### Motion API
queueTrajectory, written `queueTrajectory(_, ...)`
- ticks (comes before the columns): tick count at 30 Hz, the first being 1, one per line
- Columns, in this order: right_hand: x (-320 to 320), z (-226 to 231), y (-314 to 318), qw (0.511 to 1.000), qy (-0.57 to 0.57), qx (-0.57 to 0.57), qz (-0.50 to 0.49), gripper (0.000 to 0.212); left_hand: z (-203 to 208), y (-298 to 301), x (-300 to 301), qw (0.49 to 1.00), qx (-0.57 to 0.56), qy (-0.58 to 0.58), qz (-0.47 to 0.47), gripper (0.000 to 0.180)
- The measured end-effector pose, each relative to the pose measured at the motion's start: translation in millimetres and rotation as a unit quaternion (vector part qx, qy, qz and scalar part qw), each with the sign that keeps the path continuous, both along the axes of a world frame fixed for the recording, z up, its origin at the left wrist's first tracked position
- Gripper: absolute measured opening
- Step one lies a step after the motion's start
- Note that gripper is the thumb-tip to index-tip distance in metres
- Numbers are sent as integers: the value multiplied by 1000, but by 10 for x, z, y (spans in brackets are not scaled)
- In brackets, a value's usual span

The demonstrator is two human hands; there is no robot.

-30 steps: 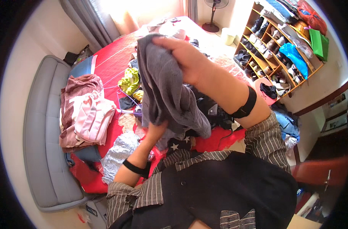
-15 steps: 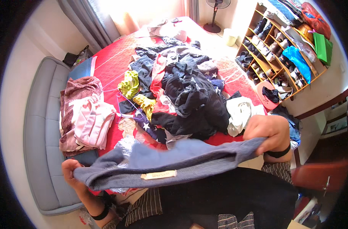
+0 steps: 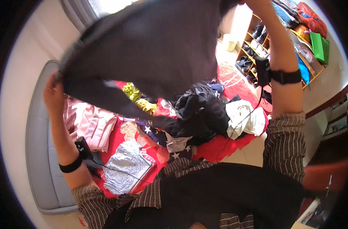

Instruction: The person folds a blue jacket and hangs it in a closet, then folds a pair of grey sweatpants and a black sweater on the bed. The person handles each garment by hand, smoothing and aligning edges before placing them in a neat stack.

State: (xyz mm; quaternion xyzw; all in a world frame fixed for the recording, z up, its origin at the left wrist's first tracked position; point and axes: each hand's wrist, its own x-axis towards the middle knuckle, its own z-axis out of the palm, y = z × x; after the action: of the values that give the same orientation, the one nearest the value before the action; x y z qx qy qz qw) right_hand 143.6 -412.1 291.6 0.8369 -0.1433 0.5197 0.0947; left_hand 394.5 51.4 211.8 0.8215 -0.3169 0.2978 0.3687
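A large dark garment (image 3: 143,49) is spread out in the air over the bed, stretched between my two raised hands. Whether it is trousers or a top, I cannot tell. My left hand (image 3: 53,93) pinches its lower left corner, beside the grey headboard. At the top edge of the view my right hand (image 3: 254,4) is closed on the other end, and its fingers are partly cut off. Underneath lies a heap of dark clothes (image 3: 199,110), with yellow-green cloth (image 3: 132,91) and a white garment (image 3: 242,118) around it.
Folded pink clothes (image 3: 93,122) rest by the headboard (image 3: 38,152). A silvery-grey garment (image 3: 126,166) lies flat on the red bedspread (image 3: 229,147) close to me. A wooden shoe rack (image 3: 250,36) stands at the far right, with a green bag (image 3: 319,47) on top.
Both hands have risen from near my body, up and away over the bed. The garment has swung up and spread open, uncovering the silvery-grey garment and hiding the far bed.
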Motion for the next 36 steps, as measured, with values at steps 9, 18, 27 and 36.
queueTrajectory(9, -449, -706, -402, 966, 189, 120, 129, 14, -684, -627, -303, 846, -290, 322, -311, 28)
queueTrajectory(18, -1299, -3601, 66, 888, 424, 175, 37, 17, -3000, -392, -708, 866, 190, 386, -255, 30)
queueTrajectory(27, -1776, -4114, 915, 814, 466, 336, -81, 18, -3801, 121, -1193, 890, 237, 278, -274, 27)
queueTrajectory(36, -1585, -3351, 1262, 879, 370, 297, -53, 15, -4239, -55, -1119, 950, 74, 271, -135, 16)
